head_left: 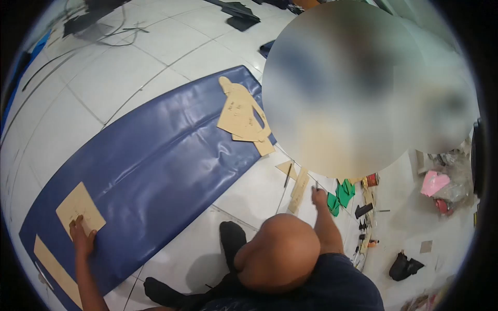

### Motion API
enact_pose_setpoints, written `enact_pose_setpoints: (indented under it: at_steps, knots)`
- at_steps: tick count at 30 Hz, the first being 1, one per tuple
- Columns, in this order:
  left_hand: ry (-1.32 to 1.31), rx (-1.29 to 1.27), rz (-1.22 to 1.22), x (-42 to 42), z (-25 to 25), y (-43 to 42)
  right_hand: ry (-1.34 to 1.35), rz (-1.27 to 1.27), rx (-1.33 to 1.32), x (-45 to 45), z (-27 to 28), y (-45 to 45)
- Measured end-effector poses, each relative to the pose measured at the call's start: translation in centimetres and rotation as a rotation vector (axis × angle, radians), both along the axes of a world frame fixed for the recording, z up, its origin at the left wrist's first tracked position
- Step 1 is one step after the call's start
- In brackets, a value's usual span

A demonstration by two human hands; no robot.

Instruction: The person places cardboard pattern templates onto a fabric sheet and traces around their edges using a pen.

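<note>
A long sheet of blue vinyl lies on the tiled floor. My left hand rests with its fingers spread on a squarish tan card pattern piece, pressing it against the vinyl. Below that hand is a long tan card strip. On the right, my right hand is closed, and a short thin pen-like object sticks up from its fingers. Close to it lies another card strip with writing. Curved card pattern pieces are stacked at the vinyl's far end.
Green scraps lie right of my right hand, near a red-labelled tin. A thin black stick and a card triangle lie on the tiles. My knee is raised between my arms. A large area at upper right is blurred.
</note>
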State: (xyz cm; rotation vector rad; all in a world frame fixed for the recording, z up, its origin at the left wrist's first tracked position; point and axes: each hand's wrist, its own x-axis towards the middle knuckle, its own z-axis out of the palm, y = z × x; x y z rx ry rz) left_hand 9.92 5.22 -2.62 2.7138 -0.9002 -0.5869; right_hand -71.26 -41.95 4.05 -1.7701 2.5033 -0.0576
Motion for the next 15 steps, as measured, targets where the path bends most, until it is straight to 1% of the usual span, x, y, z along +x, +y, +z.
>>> enact_pose_setpoints:
  at_steps: [1, 2, 4, 7, 9, 11, 13, 14, 15]
  knots:
    - [-0.021, 0.016, -0.013, 0.5, -0.4, 0.1, 0.078, 0.035, -0.036, 0.4, -1.5, 2.0]
    - [-0.025, 0.019, -0.037, 0.9, -0.4, 0.2, -0.008, -0.052, 0.003, 1.0, -2.7, 3.1]
    - [-0.003, 0.003, -0.049, 1.3, -0.3, 0.2, -0.06, -0.133, 0.077, 2.6, -3.5, 4.6]
    - [0.04, -0.018, -0.065, 2.0, -0.4, 0.6, -0.108, -0.216, 0.122, 3.2, -5.3, 3.9]
    - [0.021, 0.007, -0.095, 2.0, 0.0, 0.8, -0.104, -0.278, 0.083, 3.8, -5.4, 2.9]
    - [0.006, 0.021, -0.116, 1.9, 0.7, 0.2, -0.099, -0.314, 0.12, 4.5, -5.2, 1.5]
    - [0.063, 0.053, -0.034, 1.3, 2.2, -0.6, -0.097, -0.368, 0.174, 4.9, -5.1, 0.3]
    - [0.06, 0.051, -0.106, 2.1, 1.4, -0.3, -0.086, -0.308, 0.268, 3.3, -8.0, -0.9]
    - [0.027, 0.086, -0.121, 2.7, 1.8, 2.7, -0.077, -0.243, 0.358, 2.0, -10.5, -1.7]
